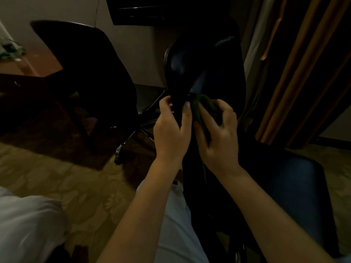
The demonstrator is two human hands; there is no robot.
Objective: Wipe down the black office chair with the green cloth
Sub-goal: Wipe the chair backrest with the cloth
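Far to the left of the black office chair [209, 69], a white garment [28, 224] is filling the lower corner, and a patterned carpet [66, 177] is spreading out beyond it. Still to the left of the office chair, a second dark chair [91, 73] is standing on a spoked base, with one caster [118, 151] catching a little light.

At the left edge of the office chair's upright part, the left hand [171, 130] is gripping a narrow black section. Its thumb is lying on the side nearer the cloth and its fingers are curling round the far side. Which part of the chair this section is cannot be told in the dim light.

Just to the right of that grip, the green cloth [199, 109] is lying bunched against the same black section, low on the chair's back. The right hand [218, 137] is holding it there, with the thumb lying along the cloth and the fingers curling loosely over its top.

The chair's glossy back is rising above both hands, and its dark seat [294, 196] is spreading out below and to the right of them. To the right of the office chair, a brown curtain [303, 63] is hanging in folds.
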